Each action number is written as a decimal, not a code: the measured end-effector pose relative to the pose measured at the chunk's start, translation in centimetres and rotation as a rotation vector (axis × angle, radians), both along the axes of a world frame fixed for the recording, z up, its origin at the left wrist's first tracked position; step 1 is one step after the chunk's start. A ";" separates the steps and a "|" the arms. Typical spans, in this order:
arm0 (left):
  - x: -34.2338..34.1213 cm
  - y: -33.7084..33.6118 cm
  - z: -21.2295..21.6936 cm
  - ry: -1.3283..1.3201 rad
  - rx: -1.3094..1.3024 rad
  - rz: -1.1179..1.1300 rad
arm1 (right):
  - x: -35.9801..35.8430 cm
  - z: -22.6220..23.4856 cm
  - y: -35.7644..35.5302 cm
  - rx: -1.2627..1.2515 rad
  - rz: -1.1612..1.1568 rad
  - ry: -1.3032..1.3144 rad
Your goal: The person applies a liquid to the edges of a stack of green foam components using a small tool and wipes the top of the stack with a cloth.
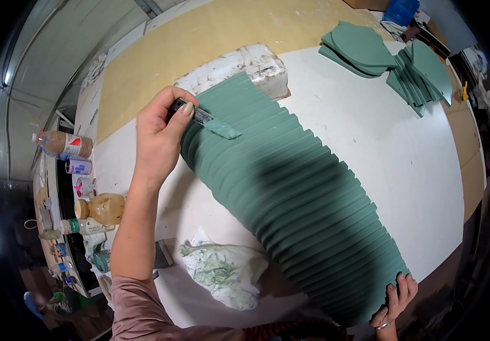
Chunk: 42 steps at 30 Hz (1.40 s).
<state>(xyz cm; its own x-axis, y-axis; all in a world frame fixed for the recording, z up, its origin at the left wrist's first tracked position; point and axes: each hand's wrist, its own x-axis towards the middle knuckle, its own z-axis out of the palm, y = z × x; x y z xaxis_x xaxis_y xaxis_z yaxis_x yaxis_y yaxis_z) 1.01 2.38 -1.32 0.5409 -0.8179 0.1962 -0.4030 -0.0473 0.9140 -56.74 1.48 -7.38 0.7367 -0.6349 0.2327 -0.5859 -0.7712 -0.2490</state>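
A long row of overlapping thin green sheets (307,193) runs from the far middle of the table down to the lower right. My left hand (162,122) is closed round a flat black-handled tool (222,129). Its broad, green-smeared end lies against the upper sheets; I cannot tell if it is a brush or a scraper. At the near end, my right hand (397,296) curls its fingers over the right edge of the row, with its palm partly hidden. Behind the far end stands a white wrapped block (267,65) with brown smears, close to the sheets.
A white cloth with green stains (225,275) lies left of the row. More cut green pieces (364,48) are stacked at the far right. Along the left edge stand a large plastic bottle (66,144), a yellowish jar (106,209) and several small containers. A tan board (143,68) covers the back.
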 end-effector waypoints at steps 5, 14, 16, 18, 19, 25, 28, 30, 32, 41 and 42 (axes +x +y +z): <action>0.4 -0.2 0.2 -0.063 0.034 -0.010 | -0.1 -0.4 -0.1 0.003 0.030 -0.056; 0.3 -0.9 0.1 -0.057 0.013 -0.029 | -0.4 -0.8 -0.2 -0.023 0.033 -0.060; 0.3 -0.8 0.2 -0.070 0.027 -0.030 | -0.3 -0.8 -0.2 -0.020 0.027 -0.053; 0.4 -0.7 0.2 -0.079 0.038 -0.032 | -0.4 -0.8 -0.1 -0.020 0.020 -0.043; 0.7 -0.7 0.2 -0.064 0.040 -0.020 | -0.5 -0.9 -0.1 -0.025 0.021 -0.046; 0.8 -0.4 0.2 -0.055 0.043 0.011 | -0.4 -0.8 0.0 -0.034 0.027 -0.052; 0.7 -0.1 0.3 -0.047 0.057 0.025 | -0.3 -0.7 0.0 -0.032 0.027 -0.050; 0.6 -0.1 0.2 -0.048 0.062 0.016 | -0.4 -0.6 0.0 -0.031 0.027 -0.040; 0.6 0.0 0.2 -0.028 0.065 0.048 | -0.4 -0.5 0.0 -0.019 0.023 -0.034; 0.8 -0.2 0.5 0.005 0.056 0.031 | -0.5 -0.7 -0.1 -0.030 0.030 -0.051; 0.8 -0.2 0.4 0.006 0.056 0.030 | -0.5 -0.7 -0.1 -0.029 0.029 -0.050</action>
